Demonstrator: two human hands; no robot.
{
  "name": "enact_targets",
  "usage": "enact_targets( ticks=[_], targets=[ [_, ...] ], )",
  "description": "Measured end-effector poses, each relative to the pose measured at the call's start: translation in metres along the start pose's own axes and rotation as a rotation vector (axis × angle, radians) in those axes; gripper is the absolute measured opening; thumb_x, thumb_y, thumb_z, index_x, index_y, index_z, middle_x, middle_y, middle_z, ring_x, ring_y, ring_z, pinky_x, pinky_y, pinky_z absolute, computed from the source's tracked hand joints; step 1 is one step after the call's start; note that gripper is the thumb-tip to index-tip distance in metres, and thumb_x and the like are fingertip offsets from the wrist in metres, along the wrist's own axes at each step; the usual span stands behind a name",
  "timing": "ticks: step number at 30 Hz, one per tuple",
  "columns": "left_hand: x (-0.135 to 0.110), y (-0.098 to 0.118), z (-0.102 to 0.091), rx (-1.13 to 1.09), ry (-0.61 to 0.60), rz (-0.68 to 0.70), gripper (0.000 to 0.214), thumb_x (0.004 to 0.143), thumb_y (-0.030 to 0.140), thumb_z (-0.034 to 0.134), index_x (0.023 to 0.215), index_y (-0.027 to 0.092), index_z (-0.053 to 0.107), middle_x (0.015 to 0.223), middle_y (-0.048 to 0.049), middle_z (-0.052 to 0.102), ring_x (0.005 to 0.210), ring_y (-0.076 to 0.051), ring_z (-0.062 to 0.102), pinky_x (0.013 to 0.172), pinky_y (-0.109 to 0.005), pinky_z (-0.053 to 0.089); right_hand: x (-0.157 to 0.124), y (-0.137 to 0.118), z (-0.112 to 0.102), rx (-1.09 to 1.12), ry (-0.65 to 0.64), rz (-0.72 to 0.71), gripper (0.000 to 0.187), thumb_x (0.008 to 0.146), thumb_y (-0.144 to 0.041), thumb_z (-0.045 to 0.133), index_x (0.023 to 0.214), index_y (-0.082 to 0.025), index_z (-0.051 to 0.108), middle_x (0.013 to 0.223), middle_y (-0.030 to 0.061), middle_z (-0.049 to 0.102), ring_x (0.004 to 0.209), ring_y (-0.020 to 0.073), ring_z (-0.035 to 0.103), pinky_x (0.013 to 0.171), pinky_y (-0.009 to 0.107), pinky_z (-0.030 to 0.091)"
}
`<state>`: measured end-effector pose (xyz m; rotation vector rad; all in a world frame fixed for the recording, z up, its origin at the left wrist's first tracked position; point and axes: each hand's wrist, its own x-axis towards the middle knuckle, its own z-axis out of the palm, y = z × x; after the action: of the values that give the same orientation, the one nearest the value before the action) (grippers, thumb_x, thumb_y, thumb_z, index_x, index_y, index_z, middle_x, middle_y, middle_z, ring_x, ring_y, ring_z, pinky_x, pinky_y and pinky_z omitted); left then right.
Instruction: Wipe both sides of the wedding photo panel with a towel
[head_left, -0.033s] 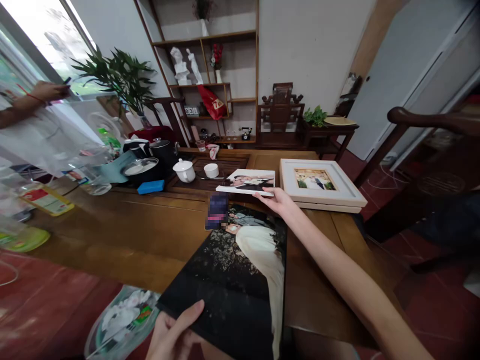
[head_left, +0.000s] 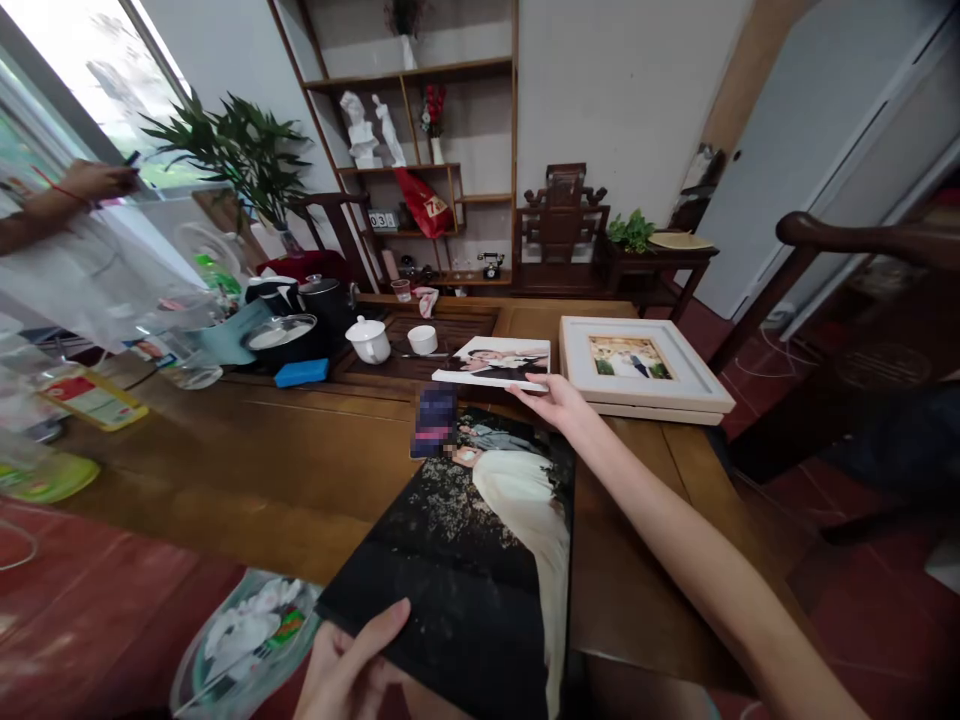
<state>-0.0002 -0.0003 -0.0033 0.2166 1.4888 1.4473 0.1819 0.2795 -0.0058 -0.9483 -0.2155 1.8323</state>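
My left hand (head_left: 356, 655) grips the near left edge of a large dark wedding photo panel (head_left: 450, 540), its thumb lying on top. The panel shows a long white gown and slopes from near me toward the table. My right hand (head_left: 553, 400) reaches out beyond it and pinches the front edge of a smaller white-edged photo block (head_left: 499, 360). A couple's picture is on that block's upper face. Just right of the right hand lies a light wooden picture frame (head_left: 559, 322) stacked on another.
The wooden table (head_left: 300, 470) carries a white lidded cup (head_left: 368, 342), a white bowl (head_left: 422, 340), a blue sponge-like block (head_left: 302, 373) and a black kettle (head_left: 324, 305). Bottles (head_left: 94, 397) stand left. A lined waste bin (head_left: 247, 640) is below. Another person's hand (head_left: 97, 182) shows far left.
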Motion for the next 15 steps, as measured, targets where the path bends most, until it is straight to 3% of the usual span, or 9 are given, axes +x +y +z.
enact_targets(
  ticks=[7,11,15],
  targets=[
    [0.010,-0.014,-0.007,0.018,-0.036,-0.029,0.038,0.043,0.012,0.085,0.069,0.016,0.058,0.063,-0.0039,0.070,0.062,-0.029,0.071,0.041,-0.027,0.056,0.002,0.005,-0.004,0.033,0.105,-0.057,0.005,0.088,-0.021,0.050,0.089,-0.024,0.053,0.080,0.0012,0.060,0.066,0.0106,0.061,0.053,0.020,0.059],
    [0.011,-0.017,-0.008,0.036,-0.051,-0.021,0.040,0.042,0.013,0.086,0.069,0.016,0.057,0.064,-0.0036,0.070,0.060,-0.028,0.070,0.042,-0.027,0.056,0.003,0.013,-0.006,0.043,0.169,-0.055,0.010,0.091,-0.022,0.044,0.085,-0.023,0.051,0.078,0.0010,0.056,0.064,0.0084,0.059,0.053,0.016,0.056],
    [0.007,-0.015,-0.008,0.000,-0.029,-0.022,0.036,0.045,0.011,0.083,0.070,0.017,0.057,0.068,-0.0030,0.071,0.064,-0.026,0.071,0.046,-0.027,0.058,0.005,0.026,-0.002,0.022,0.168,-0.036,0.010,0.087,-0.015,0.047,0.091,-0.022,0.053,0.082,0.0023,0.060,0.073,0.0125,0.064,0.062,0.029,0.060]
  ],
)
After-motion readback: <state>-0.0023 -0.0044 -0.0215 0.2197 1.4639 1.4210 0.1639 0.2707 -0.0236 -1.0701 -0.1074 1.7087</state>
